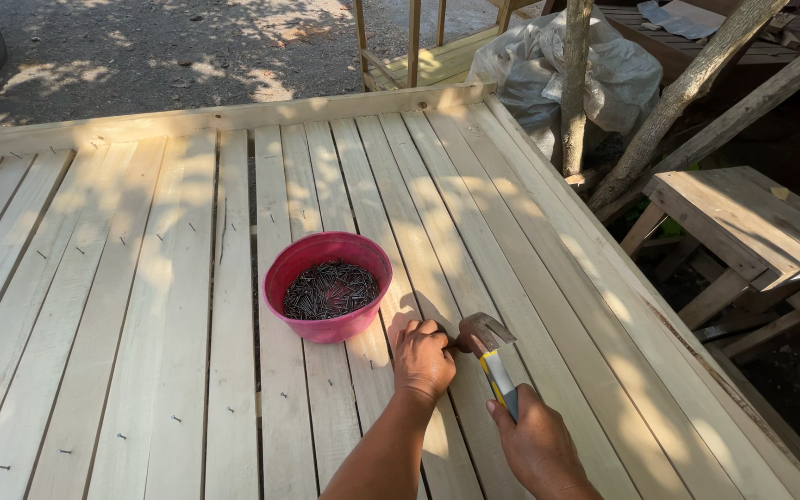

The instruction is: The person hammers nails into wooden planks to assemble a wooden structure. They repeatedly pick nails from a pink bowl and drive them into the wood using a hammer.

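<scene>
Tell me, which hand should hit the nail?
Probably the right hand: it already grips the hammer, whose head sits beside the left hand, which is pinched low on the wooden slat, seemingly steadying a nail.

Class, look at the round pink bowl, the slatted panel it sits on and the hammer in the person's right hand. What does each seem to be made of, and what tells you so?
Pink bowl: probably plastic, with a smooth, even-coloured, thin wall.
Slatted panel: pale, unfinished wood, with visible grain and nail heads.
Hammer: dull grey, metal-looking head; the yellow and grey grip looks like rubber or plastic.
</scene>
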The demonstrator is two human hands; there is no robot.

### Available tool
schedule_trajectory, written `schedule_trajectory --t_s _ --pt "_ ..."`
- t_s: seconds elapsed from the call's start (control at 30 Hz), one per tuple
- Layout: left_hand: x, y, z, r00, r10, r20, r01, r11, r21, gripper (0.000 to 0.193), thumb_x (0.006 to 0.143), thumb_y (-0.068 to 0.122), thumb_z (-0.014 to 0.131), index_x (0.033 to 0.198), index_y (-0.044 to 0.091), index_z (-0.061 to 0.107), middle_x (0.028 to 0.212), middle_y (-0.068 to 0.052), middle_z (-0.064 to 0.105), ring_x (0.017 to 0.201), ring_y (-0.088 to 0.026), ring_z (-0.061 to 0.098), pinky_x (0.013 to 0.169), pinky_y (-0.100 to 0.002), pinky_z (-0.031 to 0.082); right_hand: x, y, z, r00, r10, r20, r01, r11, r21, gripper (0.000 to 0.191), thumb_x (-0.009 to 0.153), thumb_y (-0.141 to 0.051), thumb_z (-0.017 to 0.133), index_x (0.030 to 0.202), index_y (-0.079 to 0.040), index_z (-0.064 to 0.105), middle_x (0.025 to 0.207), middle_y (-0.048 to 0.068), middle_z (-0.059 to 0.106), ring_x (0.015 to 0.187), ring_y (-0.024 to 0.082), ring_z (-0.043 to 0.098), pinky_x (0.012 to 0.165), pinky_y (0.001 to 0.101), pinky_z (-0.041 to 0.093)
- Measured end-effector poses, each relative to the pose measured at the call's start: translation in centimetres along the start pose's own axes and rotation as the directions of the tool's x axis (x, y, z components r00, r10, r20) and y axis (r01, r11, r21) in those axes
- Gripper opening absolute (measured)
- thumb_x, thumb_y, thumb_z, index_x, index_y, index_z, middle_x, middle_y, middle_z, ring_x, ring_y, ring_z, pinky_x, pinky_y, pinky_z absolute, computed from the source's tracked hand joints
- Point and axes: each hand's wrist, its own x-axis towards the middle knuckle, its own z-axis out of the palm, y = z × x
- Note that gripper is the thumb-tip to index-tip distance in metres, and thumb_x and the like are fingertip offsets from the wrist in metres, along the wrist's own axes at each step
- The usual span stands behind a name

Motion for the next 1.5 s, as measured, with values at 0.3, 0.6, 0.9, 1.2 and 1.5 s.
schedule_trajectory --t_s 0.3,0.6,0.9,1.2,1.5 --pt "-2.4 -1.4 0.2 0.995 0.027 -0.096 -0.028 1.000 -0.013 0.020 0.079 0.003 0.066 0.096 0.007 0.077 0.128 -0.005 0.067 0.127 -0.029 0.051 0.112 -0.040 0.036 -0.6 -1.7 -2.1 0.998 0.024 -0.059 -0.012 0.981 0.191 0.043 0.097 -0.045 0.060 0.096 -0.003 0.056 0.066 0.017 0.067 0.060 0.032 0.066 0.063 0.0477 0.054" --pt "-2.7 -0.8 0.0 1.000 -0.026 -0.002 0.026 0.999 -0.034 0.016 0.087 0.011 0.064 0.095 0.006 0.077 0.130 -0.003 0.066 0.132 -0.027 0.048 0.115 -0.040 0.031 0.2 -0.6 0.6 0.998 -0.062 -0.025 0.061 0.998 -0.023 0.045 0.097 -0.048 0.062 0.095 -0.003 0.058 0.069 0.014 0.068 0.063 0.029 0.064 0.066 0.0469 0.052" --pt "-2.6 -0.8 -0.1 0.999 -0.027 -0.036 0.026 0.999 -0.035 0.019 0.091 0.013 0.062 0.099 0.007 0.078 0.132 -0.005 0.065 0.131 -0.029 0.047 0.115 -0.041 0.031 0.5 -0.3 0.9 0.999 0.010 -0.035 -0.005 0.990 0.139 0.042 0.096 -0.047 0.060 0.099 -0.005 0.057 0.072 0.017 0.069 0.066 0.033 0.068 0.068 0.0498 0.055" --pt "-2.6 -0.6 -0.6 0.998 -0.065 0.010 0.065 0.997 -0.051 0.025 0.080 0.003 0.063 0.099 0.007 0.078 0.135 -0.004 0.063 0.131 -0.029 0.046 0.114 -0.037 0.034 0.4 -1.2 0.1 1.000 0.007 0.012 -0.008 0.995 0.098 0.045 0.097 -0.047 0.059 0.099 -0.003 0.057 0.076 0.019 0.071 0.072 0.037 0.072 0.072 0.0509 0.055" --pt "-2.6 -0.5 -0.8 0.999 -0.030 -0.018 0.028 0.994 -0.103 0.017 0.086 0.009 0.064 0.096 0.007 0.078 0.129 -0.004 0.066 0.130 -0.029 0.048 0.113 -0.040 0.032 1.7 -0.3 0.5 0.999 0.044 0.032 -0.043 0.998 -0.039 0.046 0.098 -0.049 0.058 0.099 -0.003 0.059 0.082 0.018 0.074 0.078 0.037 0.073 0.075 0.0506 0.055"
